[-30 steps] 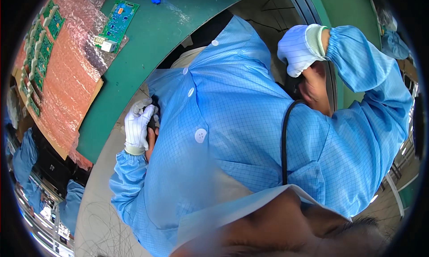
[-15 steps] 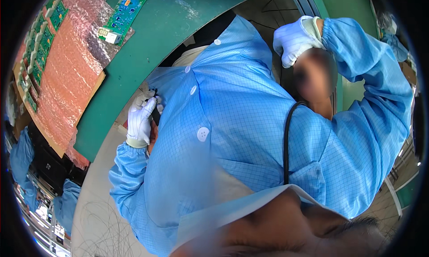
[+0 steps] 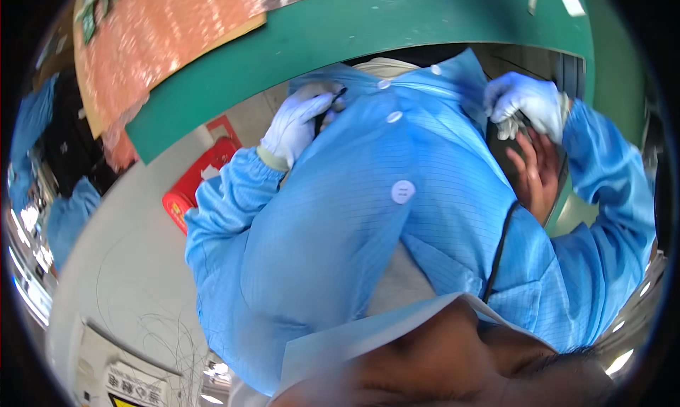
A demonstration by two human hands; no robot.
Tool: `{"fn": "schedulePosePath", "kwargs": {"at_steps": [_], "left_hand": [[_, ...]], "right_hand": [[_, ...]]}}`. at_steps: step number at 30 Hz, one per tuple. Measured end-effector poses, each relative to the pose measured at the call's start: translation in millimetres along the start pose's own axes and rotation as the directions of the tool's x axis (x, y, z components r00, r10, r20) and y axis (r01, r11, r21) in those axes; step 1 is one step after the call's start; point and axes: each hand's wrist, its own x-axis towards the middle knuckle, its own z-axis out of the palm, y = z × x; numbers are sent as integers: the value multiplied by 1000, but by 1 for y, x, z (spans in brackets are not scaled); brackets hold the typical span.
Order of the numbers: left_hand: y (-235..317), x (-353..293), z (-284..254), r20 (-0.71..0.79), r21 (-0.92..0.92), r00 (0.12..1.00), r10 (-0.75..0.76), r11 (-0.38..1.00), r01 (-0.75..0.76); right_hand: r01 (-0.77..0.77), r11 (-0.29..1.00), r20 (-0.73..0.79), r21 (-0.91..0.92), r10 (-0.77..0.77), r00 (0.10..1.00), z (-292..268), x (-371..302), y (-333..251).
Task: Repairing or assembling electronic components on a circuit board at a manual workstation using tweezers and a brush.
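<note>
On green table [image 3: 397, 28]: pink wrap [image 3: 170, 38], PCB [image 3: 88, 23] cut off. Off table's edge: red item [image 3: 190, 184], part-hid.; L hand [image 3: 292, 127] curled round dark obj. [image 3: 320, 122]; R hand [image 3: 528, 102] half-curled, hold unclear.

Fine-lined blue coat [image 3: 425, 216]; white gloves [image 3: 290, 127]; green tabletop [image 3: 397, 26].

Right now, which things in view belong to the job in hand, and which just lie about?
Job, judging by nearness:
Left hand, with a small dark object
Right hand, close to a bare hand

Apparently lying about:
Pink bubble wrap
Green circuit boards
Red object
</note>
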Motion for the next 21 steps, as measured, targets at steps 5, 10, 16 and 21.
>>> {"fn": "schedulePosePath", "kwargs": {"at_steps": [5, 10, 16, 21], "left_hand": [[2, 4, 5, 94, 172, 983, 157, 970, -171], [-2, 6, 3, 364, 694, 764, 532, 392, -604], [-10, 11, -6, 404, 742, 849, 341, 420, -522], [-11, 6, -10, 364, 759, 807, 465, 354, -546]], "right_hand": [[168, 671, -75, 722, -165, 983, 30, 4, 28], [456, 656, -187, 601, -439, 879, 42, 37, 60], [358, 832, -343, -424, -513, 787, 33, 42, 54], [319, 618, -376, -719, -731, 570, 29, 52, 73]]}}
